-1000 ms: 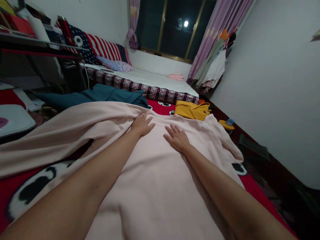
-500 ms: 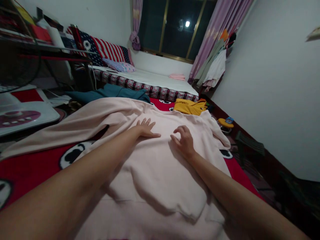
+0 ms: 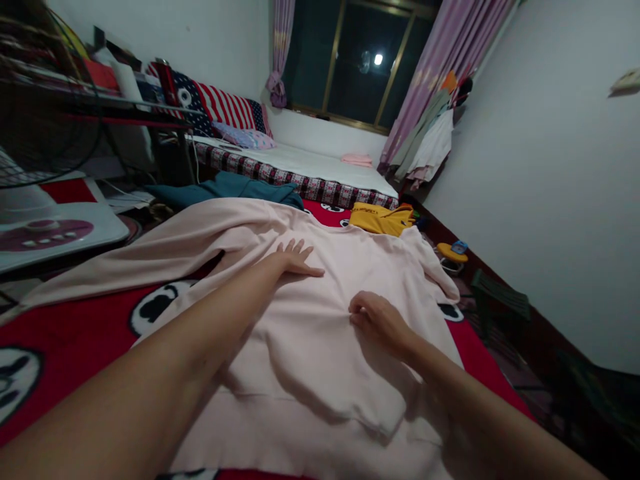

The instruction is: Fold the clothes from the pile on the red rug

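A pale pink sweatshirt (image 3: 310, 333) lies spread out over a red blanket (image 3: 95, 333) with black-and-white round patterns. One sleeve reaches out to the left; the other lies at the right side. My left hand (image 3: 299, 259) rests flat on the chest of the sweatshirt, fingers spread. To the right and a bit closer to me, my right hand (image 3: 379, 320) has its fingertips closed in a pinch on the cloth, and small creases run out from them. Part of the lower sweatshirt is behind my forearms.
Beyond the collar lie a teal garment (image 3: 230, 190) and a folded yellow garment (image 3: 383, 219). A fan (image 3: 45, 227) stands at the left beside a cluttered desk (image 3: 140, 120). Farther back is a bed (image 3: 300, 157) under the window; a yellow stool (image 3: 451, 252) stands by the right wall.
My right hand has moved down towards me, and its fingers have gone from curled apart to pinched on the sweatshirt. My left hand stays flat in place. The view has shifted slightly.
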A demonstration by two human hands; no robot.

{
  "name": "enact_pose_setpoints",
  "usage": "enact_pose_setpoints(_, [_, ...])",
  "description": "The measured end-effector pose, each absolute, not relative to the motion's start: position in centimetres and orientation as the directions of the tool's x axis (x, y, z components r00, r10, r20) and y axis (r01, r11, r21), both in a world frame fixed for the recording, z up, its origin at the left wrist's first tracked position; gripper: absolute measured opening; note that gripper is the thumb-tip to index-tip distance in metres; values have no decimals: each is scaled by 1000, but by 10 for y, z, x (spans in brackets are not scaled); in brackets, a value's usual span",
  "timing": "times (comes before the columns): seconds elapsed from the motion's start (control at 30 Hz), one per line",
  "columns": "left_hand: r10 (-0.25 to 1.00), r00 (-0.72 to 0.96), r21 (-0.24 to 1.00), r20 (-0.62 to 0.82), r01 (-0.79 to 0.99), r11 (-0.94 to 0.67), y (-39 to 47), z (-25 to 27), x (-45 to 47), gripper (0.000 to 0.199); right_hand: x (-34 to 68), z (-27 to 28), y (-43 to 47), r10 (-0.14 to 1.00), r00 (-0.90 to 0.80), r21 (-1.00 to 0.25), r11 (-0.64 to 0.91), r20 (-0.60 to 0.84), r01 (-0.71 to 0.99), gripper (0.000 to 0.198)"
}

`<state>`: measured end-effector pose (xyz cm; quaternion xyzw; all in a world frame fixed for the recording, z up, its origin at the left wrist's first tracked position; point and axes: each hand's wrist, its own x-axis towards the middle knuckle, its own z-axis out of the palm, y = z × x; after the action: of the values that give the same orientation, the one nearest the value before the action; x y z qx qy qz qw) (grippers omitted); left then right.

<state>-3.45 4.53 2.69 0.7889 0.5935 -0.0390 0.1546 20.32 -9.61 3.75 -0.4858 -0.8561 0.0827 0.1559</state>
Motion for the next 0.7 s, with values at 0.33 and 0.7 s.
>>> enact_pose_setpoints(0.33, [916,335,212,-221,933,-290,51,22,-40,129,209,53,-89,884,-467,-426,435,34,793,22])
enact_pose_setpoints(0.7, [958,253,201,138,940,-277,32,-3,-31,95,271,38,-10,999,15,211,-22,33,977,48])
